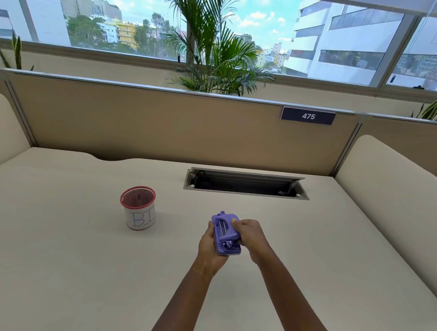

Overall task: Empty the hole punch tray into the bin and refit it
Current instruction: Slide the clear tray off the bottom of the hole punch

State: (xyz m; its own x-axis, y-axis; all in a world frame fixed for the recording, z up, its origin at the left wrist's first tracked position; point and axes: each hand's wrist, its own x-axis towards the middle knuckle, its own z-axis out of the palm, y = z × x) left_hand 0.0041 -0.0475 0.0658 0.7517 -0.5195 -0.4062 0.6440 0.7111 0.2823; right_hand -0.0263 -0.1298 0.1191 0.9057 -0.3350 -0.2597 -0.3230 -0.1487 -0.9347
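A purple hole punch is held above the desk, a little right of centre, with its top and handle facing me. My left hand cups it from the left and underneath. My right hand grips its right side, fingers curled over the handle. The tray on its underside is hidden from view. The bin, a red mesh cup wrapped in white paper with "BI" written on it, stands upright on the desk to the left of the punch, well apart from both hands.
The beige desk has an open cable slot behind the hands. A tan partition with a "475" label closes the back. Padded side panels flank the desk; a palm plant and windows lie beyond.
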